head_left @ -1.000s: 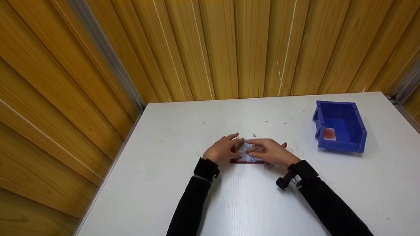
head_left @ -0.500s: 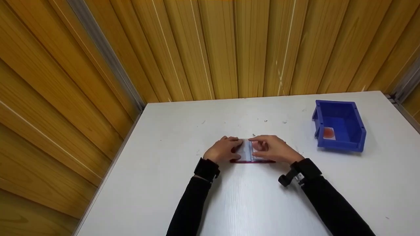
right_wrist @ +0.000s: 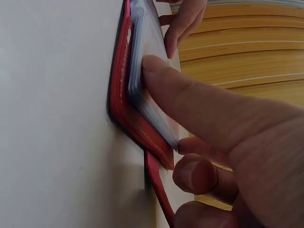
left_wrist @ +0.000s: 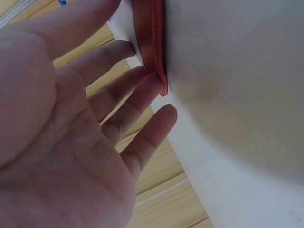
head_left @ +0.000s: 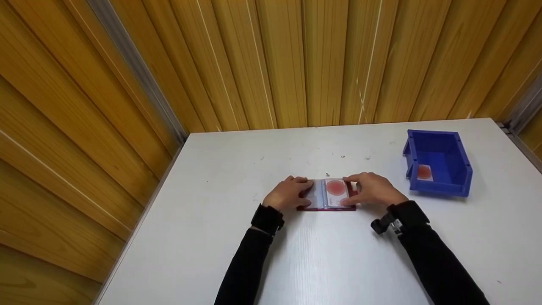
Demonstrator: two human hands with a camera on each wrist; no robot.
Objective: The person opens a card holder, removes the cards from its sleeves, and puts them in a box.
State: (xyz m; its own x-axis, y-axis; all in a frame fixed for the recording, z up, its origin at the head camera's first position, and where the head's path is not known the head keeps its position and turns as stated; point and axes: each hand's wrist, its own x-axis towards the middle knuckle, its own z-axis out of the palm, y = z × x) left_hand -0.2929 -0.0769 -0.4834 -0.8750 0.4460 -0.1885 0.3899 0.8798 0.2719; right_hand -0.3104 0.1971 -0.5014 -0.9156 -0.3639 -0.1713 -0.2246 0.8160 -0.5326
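Observation:
A red card holder (head_left: pixel 352 207) lies spread on the white table, with a stack of clear sleeves (right_wrist: pixel 137 52) inside. On its right side shows a white card (head_left: pixel 336 199) printed with a red circle. My left hand (head_left: pixel 284 195) rests on the left side, fingers extended; in the left wrist view, fingertips touch the red cover (left_wrist: pixel 154 42). My right hand (head_left: pixel 374 188) spans the card's right edge, thumb near and index finger far. In the right wrist view, the thumb (right_wrist: pixel 190 95) presses on the card's face, while other fingers bend beside the sleeves' corner.
A blue bin (head_left: pixel 440 188) stands at the table's right, holding another white card (head_left: pixel 424 173) with a red circle. Behind the table (head_left: pixel 228 169) rises a wood-patterned wall (head_left: pixel 288 63); a similar one runs along the left.
My right hand has slid rightward from the middle of the card holder to its right edge, uncovering the card with the red circle. The left hand has stayed nearly in place.

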